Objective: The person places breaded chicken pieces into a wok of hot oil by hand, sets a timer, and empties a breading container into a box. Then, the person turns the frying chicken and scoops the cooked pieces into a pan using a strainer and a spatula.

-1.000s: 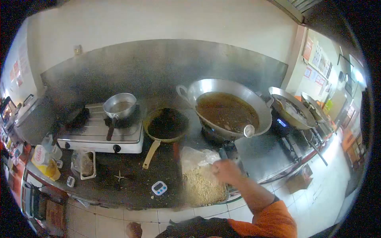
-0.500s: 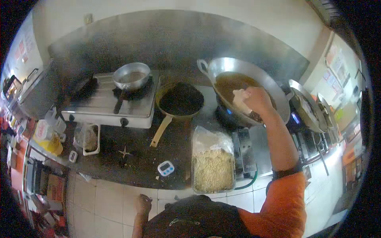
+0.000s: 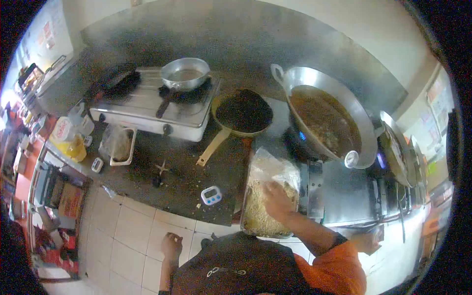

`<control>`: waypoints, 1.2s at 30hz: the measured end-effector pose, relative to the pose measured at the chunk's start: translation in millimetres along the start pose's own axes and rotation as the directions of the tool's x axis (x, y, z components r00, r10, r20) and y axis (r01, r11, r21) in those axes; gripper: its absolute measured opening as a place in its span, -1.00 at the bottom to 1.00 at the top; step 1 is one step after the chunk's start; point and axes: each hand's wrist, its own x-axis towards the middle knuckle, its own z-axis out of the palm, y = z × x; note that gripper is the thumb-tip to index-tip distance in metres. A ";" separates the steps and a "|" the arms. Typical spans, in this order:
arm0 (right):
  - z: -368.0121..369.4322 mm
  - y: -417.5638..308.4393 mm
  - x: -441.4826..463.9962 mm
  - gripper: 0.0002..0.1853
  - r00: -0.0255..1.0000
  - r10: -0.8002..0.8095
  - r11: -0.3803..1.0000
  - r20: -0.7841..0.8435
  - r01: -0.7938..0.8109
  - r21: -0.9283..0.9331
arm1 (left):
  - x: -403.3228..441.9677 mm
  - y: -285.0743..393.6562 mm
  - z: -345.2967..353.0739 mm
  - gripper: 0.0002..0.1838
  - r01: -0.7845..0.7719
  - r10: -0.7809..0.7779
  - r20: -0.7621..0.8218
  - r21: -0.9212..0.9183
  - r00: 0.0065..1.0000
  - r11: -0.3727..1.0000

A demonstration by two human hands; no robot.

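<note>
My right hand [image 3: 278, 200] reaches down into a tray [image 3: 247, 216] of pale crumb-like food [image 3: 260, 211], its fingers stretched out and touching the surface, fingertips partly hidden. A clear plastic bag [image 3: 275, 164] lies over the far end of the tray. My left hand [image 3: 171, 245] hangs low by my side above the floor tiles, its fingers curled in with nothing visible in them. Beyond the tray, a large metal wok [image 3: 314, 76] holds brown oil [image 3: 322, 110], foaming around food that I cannot make out. A round white dial [image 3: 351, 159] sits at its near rim.
A blackened pan [image 3: 243, 110] with a pale handle stands left of the wok. Farther left, a small pot [image 3: 185, 73] sits on a gas stove [image 3: 147, 115]. A digital timer [image 3: 211, 195] lies near the counter's front edge. Another wok [image 3: 396, 147] stands at right.
My right hand has left the wok, where it held something pale, and come back to the tray. Foam now shows in the oil. The view has shifted slightly.
</note>
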 end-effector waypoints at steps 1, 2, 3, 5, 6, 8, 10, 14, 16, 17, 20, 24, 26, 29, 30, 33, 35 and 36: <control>3.8 10.6 5.5 -0.47 0.992 -0.110 0.977 0.061 0.119 -0.174 | -3.1 -0.5 -0.6 -0.90 -0.009 0.009 0.015 0.001 1.000 1.000; 9.1 15.4 8.2 -0.49 0.989 -0.149 0.973 -0.005 0.146 -0.180 | -4.9 4.3 -4.9 -0.90 0.020 -0.020 0.020 0.006 1.000 1.000; 14.6 18.9 10.9 -0.51 0.980 -0.185 0.967 -0.073 0.169 -0.188 | -4.9 11.5 -9.5 -0.91 0.046 -0.046 0.022 0.010 0.999 0.999; 18.5 26.2 16.7 -0.54 0.958 -0.252 0.952 -0.137 0.220 -0.214 | -6.0 19.4 -15.5 -0.91 0.072 -0.072 0.008 0.022 0.997 0.997; 18.1 30.6 20.2 -0.56 0.950 -0.283 0.941 -0.132 0.249 -0.231 | -6.7 21.3 -17.3 -0.91 0.072 -0.072 -0.008 0.031 0.997 0.997; 14.8 29.2 25.7 -0.59 0.953 -0.287 0.929 -0.098 0.252 -0.271 | -9.1 17.8 -15.8 -0.90 0.072 -0.071 -0.023 0.048 0.997 0.996; 5.0 20.7 27.0 -0.63 0.973 -0.228 0.926 -0.045 0.203 -0.318 | -12.7 6.1 -4.7 -0.89 0.074 -0.072 -0.020 0.068 0.997 0.995; 7.3 28.7 38.7 -0.54 0.976 -0.217 0.935 0.004 0.209 -0.285 | -18.9 9.8 -1.2 -0.87 0.047 -0.048 0.012 0.069 0.999 0.997; -23.6 18.8 47.0 -0.51 0.975 -0.085 0.991 0.205 0.105 -0.088 | -19.9 20.6 -7.6 -0.86 0.014 -0.014 -0.008 0.071 1.000 0.997; -29.2 20.2 45.3 -0.51 0.988 -0.066 0.998 0.139 0.068 -0.007 | -18.5 25.9 -8.9 -0.86 -0.034 0.036 -0.044 0.038 0.998 0.999; -35.0 32.8 41.4 -0.53 0.998 0.046 0.993 -0.032 -0.042 0.113 | -8.6 54.5 -12.2 -0.85 -0.186 0.176 -0.107 -0.092 0.979 0.978; -20.0 58.0 48.7 -0.63 0.983 0.166 0.982 0.082 -0.173 0.081 | 32.0 139.1 -23.9 -0.83 -0.555 0.531 -0.165 -0.181 0.831 0.812; -17.7 66.3 55.7 -0.68 0.976 0.150 0.984 0.155 -0.162 0.071 | 54.2 170.0 -6.0 -0.77 -0.595 0.587 -0.102 -0.192 0.803 0.781; -17.6 65.1 64.8 -0.76 0.985 0.140 0.990 0.102 -0.139 -0.019 | 83.6 223.7 23.8 -0.64 -0.597 0.602 -0.072 -0.265 0.795 0.757; -20.0 59.1 67.5 -0.80 0.981 0.171 0.985 0.093 -0.169 -0.032 | 96.3 237.6 39.2 -0.61 -0.606 0.611 -0.098 -0.324 0.786 0.727; -21.4 47.1 74.6 -0.82 0.959 0.255 0.967 0.122 -0.256 -0.010 | 131.9 267.2 73.9 -0.61 -0.637 0.643 -0.083 -0.280 0.761 0.718; -1.4 57.5 76.5 -0.80 0.975 0.198 0.979 0.104 -0.190 -0.074 | 163.3 272.2 102.9 -0.64 -0.682 0.753 0.083 -0.368 0.653 0.632; 32.1 70.9 76.9 -0.78 0.991 0.108 0.983 0.074 -0.096 -0.158 | 164.2 278.6 100.8 -0.65 -0.632 0.714 0.130 -0.377 0.688 0.677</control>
